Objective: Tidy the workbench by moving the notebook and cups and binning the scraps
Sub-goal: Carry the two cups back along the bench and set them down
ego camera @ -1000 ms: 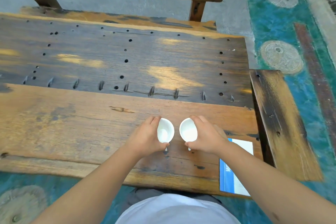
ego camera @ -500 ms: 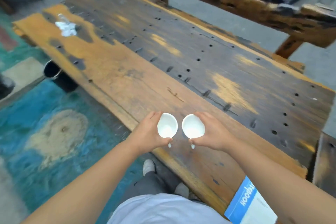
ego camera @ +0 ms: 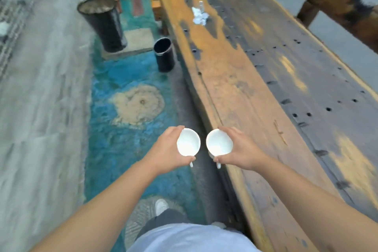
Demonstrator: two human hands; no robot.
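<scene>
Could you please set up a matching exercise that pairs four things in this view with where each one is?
Things:
1. left cup
2. right cup
3. scraps
4. bin

Places:
A. on the floor beside the bench
B. held over the floor, off the bench's edge
C. lying at the far end of the bench
D. held over the near edge of the bench

Pairs: 1-B, 2-D, 3-C, 4-A
</scene>
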